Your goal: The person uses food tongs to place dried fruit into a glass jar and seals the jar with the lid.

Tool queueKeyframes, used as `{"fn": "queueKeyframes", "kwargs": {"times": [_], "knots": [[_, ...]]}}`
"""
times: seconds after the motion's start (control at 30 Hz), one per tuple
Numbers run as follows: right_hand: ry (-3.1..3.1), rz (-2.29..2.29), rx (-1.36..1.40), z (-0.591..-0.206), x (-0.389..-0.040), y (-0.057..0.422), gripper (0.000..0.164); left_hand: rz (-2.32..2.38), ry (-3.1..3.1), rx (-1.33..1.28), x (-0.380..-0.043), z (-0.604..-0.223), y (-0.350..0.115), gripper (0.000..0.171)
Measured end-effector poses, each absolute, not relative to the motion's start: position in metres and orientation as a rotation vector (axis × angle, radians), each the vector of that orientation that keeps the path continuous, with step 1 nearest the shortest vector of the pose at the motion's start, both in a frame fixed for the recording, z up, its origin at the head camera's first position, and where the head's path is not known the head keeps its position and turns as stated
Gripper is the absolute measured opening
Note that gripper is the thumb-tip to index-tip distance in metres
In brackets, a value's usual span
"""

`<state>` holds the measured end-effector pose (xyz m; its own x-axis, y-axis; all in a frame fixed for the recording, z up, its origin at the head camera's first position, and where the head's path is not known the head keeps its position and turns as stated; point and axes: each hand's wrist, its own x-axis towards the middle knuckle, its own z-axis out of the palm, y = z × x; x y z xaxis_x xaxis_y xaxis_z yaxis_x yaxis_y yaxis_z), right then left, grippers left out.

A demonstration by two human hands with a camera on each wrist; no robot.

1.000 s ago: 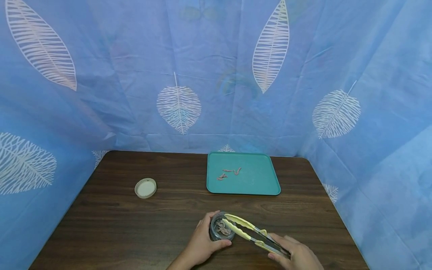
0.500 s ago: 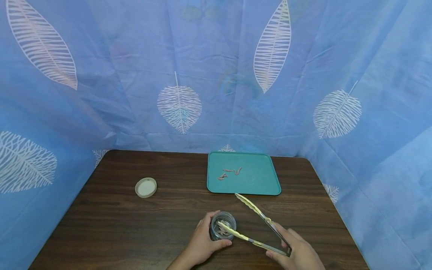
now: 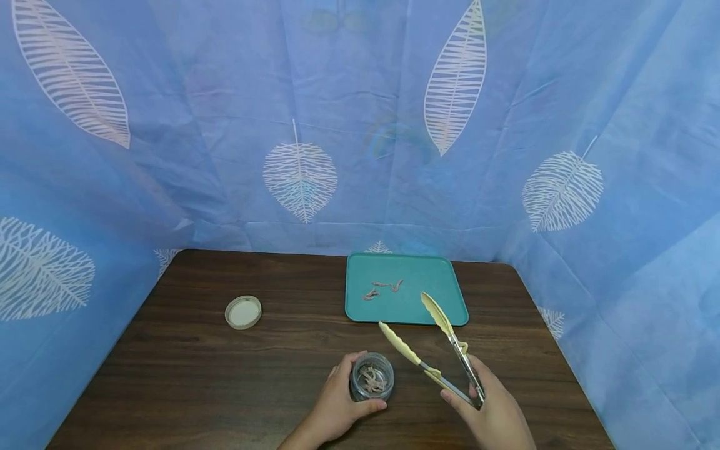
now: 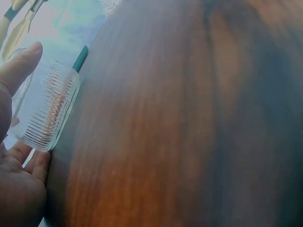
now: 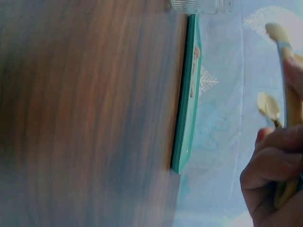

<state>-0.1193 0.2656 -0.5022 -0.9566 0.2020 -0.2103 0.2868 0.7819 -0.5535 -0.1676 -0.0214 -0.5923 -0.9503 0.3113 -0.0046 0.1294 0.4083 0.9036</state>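
My left hand (image 3: 337,405) grips a clear ribbed jar (image 4: 56,111), thumb on the near side and fingers round the far left. Inside lie several pinkish-brown, wrinkled strips (image 3: 372,380). In the left wrist view the jar's base sits close over the table. My right hand (image 3: 497,406) holds metal tongs with pale yellow scalloped tips (image 3: 400,342) near their hinged end. Their two arms are spread wide with nothing between the tips. They hang right of the jar, with the far tip overlapping the tray's front edge in the head view.
A teal tray (image 3: 427,306) lies at the back of the dark wooden table (image 3: 185,375), bearing a few similar pinkish strips (image 3: 396,286) at its left. A round pale lid (image 3: 244,312) lies at the left. Blue leaf-print cloth (image 3: 360,94) hangs behind and at both sides.
The tongs have come out of the jar, moving up and right towards the tray, and their arms have spread. The left hand and jar have stayed in place.
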Motion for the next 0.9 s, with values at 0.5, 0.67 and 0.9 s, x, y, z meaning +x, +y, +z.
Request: {"fn": "queueKeyframes", "kwargs": {"times": [0.5,0.67,0.9], "knots": [[2.952,-0.899,0.339,-0.515,-0.149,0.256,0.088,1.574,2.436,0.379,-0.168,-0.593,-0.024,0.097],[3.026,-0.858,0.301,-0.517,-0.156,0.251,0.084,1.582,2.431,0.383,-0.169,-0.594,-0.024,0.097],[3.127,-0.774,0.209,-0.527,-0.17,0.246,0.076,1.573,2.447,0.392,-0.169,-0.596,-0.024,0.097]]}}
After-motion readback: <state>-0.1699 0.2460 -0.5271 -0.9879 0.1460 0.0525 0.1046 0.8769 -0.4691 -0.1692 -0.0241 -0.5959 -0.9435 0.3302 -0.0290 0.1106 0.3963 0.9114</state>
